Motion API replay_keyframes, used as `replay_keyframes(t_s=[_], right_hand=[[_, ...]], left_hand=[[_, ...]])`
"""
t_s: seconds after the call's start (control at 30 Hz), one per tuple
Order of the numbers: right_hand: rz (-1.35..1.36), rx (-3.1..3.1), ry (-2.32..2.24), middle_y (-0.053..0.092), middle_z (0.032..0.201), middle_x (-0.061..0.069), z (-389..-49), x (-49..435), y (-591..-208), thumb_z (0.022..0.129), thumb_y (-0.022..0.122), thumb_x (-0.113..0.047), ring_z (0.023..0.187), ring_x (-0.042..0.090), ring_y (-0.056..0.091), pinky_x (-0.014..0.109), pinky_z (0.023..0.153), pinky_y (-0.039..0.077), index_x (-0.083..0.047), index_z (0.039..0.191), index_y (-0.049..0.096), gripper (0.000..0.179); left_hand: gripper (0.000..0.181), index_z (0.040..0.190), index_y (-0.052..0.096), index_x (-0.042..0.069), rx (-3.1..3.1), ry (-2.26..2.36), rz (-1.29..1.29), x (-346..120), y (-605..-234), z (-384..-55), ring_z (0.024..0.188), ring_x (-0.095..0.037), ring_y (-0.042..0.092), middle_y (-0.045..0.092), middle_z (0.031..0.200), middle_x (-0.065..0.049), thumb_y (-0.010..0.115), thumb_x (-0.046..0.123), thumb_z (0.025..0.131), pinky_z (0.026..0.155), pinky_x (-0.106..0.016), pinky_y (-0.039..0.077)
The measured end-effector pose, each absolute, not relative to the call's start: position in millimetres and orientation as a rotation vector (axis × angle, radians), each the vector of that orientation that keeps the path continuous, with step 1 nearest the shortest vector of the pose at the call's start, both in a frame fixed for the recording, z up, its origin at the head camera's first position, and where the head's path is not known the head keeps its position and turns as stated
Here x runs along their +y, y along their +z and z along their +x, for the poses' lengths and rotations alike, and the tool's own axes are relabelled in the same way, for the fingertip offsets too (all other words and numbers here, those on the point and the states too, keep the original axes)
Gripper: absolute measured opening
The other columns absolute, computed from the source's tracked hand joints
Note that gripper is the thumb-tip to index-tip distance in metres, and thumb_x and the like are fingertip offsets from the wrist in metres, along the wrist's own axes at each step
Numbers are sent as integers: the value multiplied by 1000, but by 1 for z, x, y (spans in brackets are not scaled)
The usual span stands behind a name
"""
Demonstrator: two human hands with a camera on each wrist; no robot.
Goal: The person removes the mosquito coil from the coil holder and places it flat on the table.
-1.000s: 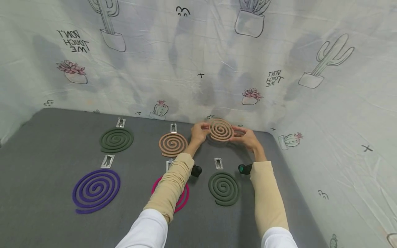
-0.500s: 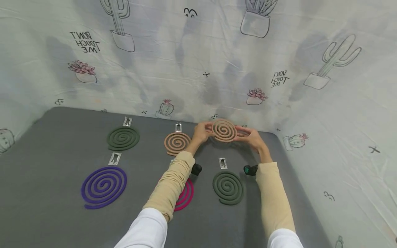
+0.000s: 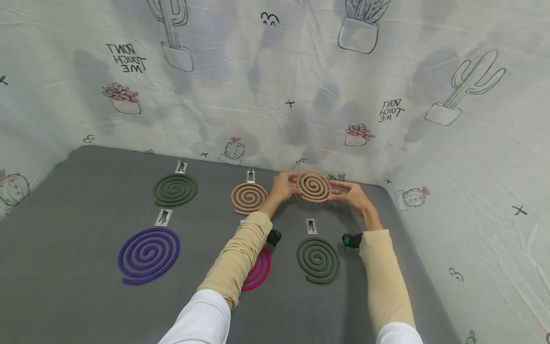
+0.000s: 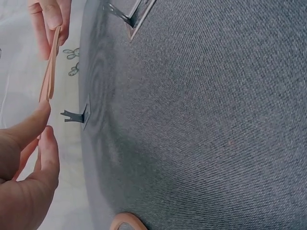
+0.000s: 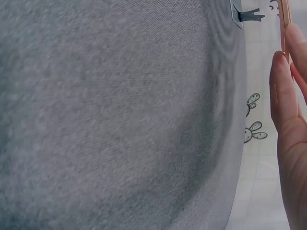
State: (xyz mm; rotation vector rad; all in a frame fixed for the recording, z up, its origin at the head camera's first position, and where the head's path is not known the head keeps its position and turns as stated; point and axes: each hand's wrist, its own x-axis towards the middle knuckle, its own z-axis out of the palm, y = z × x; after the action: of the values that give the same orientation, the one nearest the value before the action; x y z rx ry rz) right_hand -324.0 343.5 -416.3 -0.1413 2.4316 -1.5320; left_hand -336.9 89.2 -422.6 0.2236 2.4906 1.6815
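Observation:
A tan mosquito coil [image 3: 314, 187] is raised above the grey table near its back edge. My left hand [image 3: 283, 186] pinches its left edge between thumb and fingers. At the opposite edge, my right hand [image 3: 354, 197] pinches it the same way. The left wrist view shows the coil edge-on as thin layers slightly parted at one end. A small metal coil stand [image 4: 76, 116] rises from the table near the held coil, apart from it; the right wrist view also has this stand [image 5: 250, 15]. Another tan coil [image 3: 249, 197] lies left of my left hand.
On the table [image 3: 77, 296] lie a dark green coil [image 3: 175, 188], a purple coil [image 3: 149, 253], a pink coil [image 3: 267, 267] partly behind my left sleeve, and a second green coil [image 3: 318, 258]. Metal stands sit behind them. A cactus-print cloth [image 3: 296, 71] hangs behind.
The head view has shifted, so the scene sits farther right. Both hands keep hold of the tan coil, which has come slightly lower in the view against the cloth.

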Motion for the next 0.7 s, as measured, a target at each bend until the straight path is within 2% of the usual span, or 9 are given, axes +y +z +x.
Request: replay_keyframes(t_s=[0.2,0.4,0.5,0.6,0.7], right_hand=[[-127,2431,-1502,47,165,32,-319,352,-419,103,75,-1,142,26,65,25,108,60,8,160,48,64],[-146,2436,-1497,47,164,33,-320,351,-421,103,74,0,145,32,62,27,111,59,8,160,48,63],[-154,2438,-1494,48,164,33,-321,349,-421,103,74,1,131,16,70,27,110,59,9,160,49,63],[-152,2424,-1505,48,164,34,-323,347,-422,102,74,3,111,-3,70,26,108,60,9,159,48,63],[-149,2410,-1514,46,164,35,-322,347,-421,101,73,6,103,-9,67,28,109,60,10,160,47,64]], left_hand=[[56,145,67,-5,2506,1630,233,94,-423,-335,123,-36,76,71,142,-24,85,-7,91,104,-36,64],[56,142,69,-6,2513,1625,212,93,-426,-335,121,-36,77,74,137,-24,87,-6,89,104,-38,65],[57,141,68,-7,2500,1627,181,92,-428,-337,121,-37,76,74,135,-25,88,-7,88,105,-38,64],[59,141,67,-8,2475,1629,154,91,-430,-339,123,-38,74,74,134,-26,89,-8,87,107,-39,63],[60,140,67,-8,2482,1603,156,94,-439,-345,123,-38,74,74,132,-26,91,-7,85,107,-38,63]])
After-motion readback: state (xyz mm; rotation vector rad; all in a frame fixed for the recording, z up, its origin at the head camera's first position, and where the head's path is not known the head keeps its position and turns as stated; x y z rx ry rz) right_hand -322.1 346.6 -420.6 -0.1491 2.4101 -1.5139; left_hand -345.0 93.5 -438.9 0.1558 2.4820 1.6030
